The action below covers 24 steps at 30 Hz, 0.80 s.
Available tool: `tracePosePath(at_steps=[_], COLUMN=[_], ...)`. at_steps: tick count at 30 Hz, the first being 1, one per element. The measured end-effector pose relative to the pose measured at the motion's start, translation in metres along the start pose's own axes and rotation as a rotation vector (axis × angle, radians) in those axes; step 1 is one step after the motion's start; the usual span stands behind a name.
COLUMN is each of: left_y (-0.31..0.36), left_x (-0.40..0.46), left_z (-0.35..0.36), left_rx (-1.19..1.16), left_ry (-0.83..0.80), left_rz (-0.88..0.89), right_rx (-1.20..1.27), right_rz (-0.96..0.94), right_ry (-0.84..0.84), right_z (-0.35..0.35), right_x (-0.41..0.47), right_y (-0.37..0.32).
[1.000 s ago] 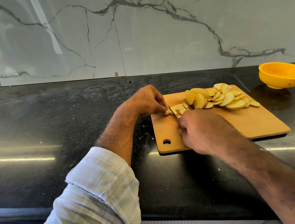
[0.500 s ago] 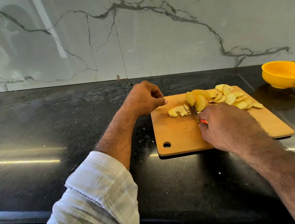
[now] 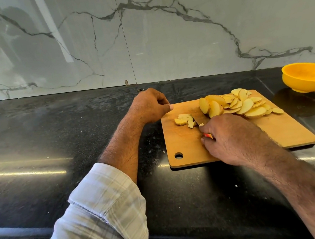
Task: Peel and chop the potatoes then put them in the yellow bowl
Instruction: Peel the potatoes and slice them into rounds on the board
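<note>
Chopping potato on the board

Your right hand (image 3: 232,140) grips the knife (image 3: 199,121), blade among the small chopped pieces (image 3: 184,120) just ahead of it. Your left hand (image 3: 149,106) sits clenched on nothing at the cutting board (image 3: 186,147) edge. Potato slices (image 3: 248,106) are heaped beyond your right hand; the yellow bowl (image 3: 308,79) stands on the counter (image 3: 55,135) farther right.

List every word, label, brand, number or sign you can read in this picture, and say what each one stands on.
None: no readable text shows anywhere.
yellow bowl: plain, no marking.
cutting board: bare wood, no stamp.
knife: no lettering shows on its blade; the handle is mostly hidden by the right hand.
marble wall and black counter: only veins and glare.
</note>
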<state>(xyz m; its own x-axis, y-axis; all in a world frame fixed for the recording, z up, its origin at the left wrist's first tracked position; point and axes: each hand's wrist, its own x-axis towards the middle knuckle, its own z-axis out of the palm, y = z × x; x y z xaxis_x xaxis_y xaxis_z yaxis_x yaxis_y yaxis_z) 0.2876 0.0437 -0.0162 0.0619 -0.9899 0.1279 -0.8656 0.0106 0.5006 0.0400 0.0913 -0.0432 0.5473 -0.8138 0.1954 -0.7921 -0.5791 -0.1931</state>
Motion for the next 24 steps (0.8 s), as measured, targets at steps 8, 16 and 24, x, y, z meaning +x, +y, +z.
tracePosePath(at_steps=[8,16,24], left_y=[0.005,0.012,0.009], left_x=[-0.004,-0.004,-0.004], left_z=[-0.003,0.007,0.003], left_rx=[-0.096,-0.038,-0.101], left_ry=[-0.173,-0.2,-0.222], left_rz=[-0.018,0.019,0.002], right_rx=[0.076,0.0,-0.007], right_rz=[0.07,0.151,0.228], right_ry=[-0.066,-0.107,0.019], right_z=[-0.03,-0.027,-0.029], right_x=[-0.015,-0.004,-0.008], right_y=[-0.013,-0.018,-0.009])
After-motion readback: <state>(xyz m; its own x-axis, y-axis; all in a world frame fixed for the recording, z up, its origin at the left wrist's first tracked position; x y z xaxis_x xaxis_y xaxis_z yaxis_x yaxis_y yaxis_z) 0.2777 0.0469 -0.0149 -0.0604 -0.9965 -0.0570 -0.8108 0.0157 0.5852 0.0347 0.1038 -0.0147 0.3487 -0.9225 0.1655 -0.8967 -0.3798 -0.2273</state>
